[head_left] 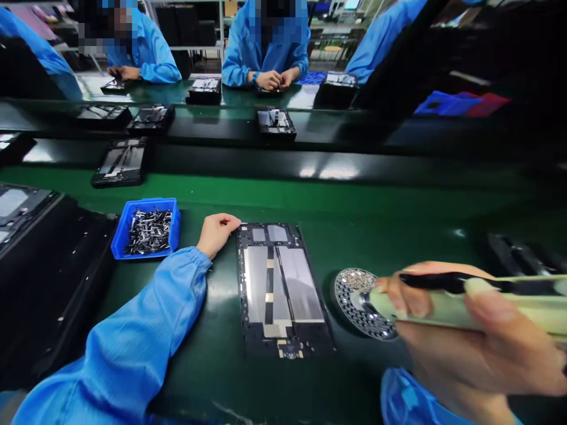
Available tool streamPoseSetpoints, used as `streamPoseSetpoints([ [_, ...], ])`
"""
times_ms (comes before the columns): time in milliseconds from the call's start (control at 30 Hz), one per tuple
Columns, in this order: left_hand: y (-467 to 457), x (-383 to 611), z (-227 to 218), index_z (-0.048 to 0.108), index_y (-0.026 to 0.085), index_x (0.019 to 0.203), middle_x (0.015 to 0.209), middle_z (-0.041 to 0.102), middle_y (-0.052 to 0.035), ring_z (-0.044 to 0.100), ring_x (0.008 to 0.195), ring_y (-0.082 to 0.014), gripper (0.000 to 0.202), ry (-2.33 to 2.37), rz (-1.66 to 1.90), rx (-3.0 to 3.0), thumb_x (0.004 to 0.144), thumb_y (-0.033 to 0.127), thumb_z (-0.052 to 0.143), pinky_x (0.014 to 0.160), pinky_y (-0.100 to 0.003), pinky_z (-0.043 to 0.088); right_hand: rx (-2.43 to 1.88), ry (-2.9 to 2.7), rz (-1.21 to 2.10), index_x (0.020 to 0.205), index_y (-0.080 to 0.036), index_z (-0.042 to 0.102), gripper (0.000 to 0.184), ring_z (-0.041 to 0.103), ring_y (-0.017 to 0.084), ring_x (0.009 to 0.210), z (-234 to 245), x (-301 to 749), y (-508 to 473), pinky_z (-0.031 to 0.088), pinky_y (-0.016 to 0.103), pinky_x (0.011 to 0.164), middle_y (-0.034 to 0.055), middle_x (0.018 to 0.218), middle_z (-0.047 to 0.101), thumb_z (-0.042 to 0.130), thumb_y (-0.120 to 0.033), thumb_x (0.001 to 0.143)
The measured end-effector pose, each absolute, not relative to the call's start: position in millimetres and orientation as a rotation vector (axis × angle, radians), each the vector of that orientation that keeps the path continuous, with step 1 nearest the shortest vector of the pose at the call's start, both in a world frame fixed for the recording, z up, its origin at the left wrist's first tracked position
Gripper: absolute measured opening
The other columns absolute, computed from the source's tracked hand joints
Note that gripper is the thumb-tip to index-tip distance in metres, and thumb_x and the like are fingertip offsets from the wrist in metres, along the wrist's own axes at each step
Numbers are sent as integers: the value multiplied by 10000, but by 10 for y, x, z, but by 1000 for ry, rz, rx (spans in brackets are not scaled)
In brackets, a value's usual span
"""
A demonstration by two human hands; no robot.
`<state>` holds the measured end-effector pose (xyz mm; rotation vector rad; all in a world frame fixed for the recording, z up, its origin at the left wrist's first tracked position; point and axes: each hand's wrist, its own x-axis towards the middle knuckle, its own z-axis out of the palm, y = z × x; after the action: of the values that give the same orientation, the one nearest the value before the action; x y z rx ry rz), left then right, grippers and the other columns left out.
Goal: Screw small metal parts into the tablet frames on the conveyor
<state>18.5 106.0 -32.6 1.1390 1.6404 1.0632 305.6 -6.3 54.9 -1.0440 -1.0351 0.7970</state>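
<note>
An opened tablet (301, 277) lies flat on the green bench in front of me, its silver battery area, dark ribbon cables and small boards exposed. At its far left corner is my left hand (218, 231), thumb and fingertips pinched together; whatever they hold is too small to make out. My right hand (478, 342) is wrapped round a pale green electric screwdriver (434, 310) with a black lever along its top. The screwdriver's front end is over a round screw tray (354, 313) with many holes and small shiny screws, right of the tablet. Its tip is hard to see.
A blue bin (176, 227) full of small dark and metallic parts stands left of my left hand. Dark stacked tablets (39, 277) rise at the far left. More opened tablets (121, 162) rest along the line ahead. People in blue smocks (266, 53) work across the bench.
</note>
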Motion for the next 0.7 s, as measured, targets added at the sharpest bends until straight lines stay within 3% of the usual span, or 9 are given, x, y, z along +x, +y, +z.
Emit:
streamPoseSetpoints([
  [133,1087,203,-357,714,159,675,608,640,0,531,597,-125,96,1659,1041,1225,758,203,736,620,-248,416,-907,-1032,927,783,-226,809,213,542,203,380,643,2683,100,488,367,406,-7,408,535,752,-431,770],
  [267,1108,192,-380,719,170,698,671,679,2,565,643,-125,89,1668,1015,1294,786,155,726,664,-242,437,-847,-1036,1040,723,-208,787,280,504,151,336,714,2320,343,520,334,414,-42,391,518,849,-481,734],
  [500,1156,158,-392,735,140,788,599,632,10,527,470,-106,95,1561,880,1268,861,164,680,450,-210,414,-806,-1012,1044,658,-206,697,272,503,117,350,501,1564,1095,564,291,453,-74,392,501,819,-435,738],
  [700,1171,172,-431,749,126,813,632,643,6,539,467,-90,111,1537,882,1222,869,118,654,428,-179,413,-863,-991,1069,621,-207,671,292,496,112,363,306,1258,1385,579,287,453,-71,392,494,801,-453,709],
])
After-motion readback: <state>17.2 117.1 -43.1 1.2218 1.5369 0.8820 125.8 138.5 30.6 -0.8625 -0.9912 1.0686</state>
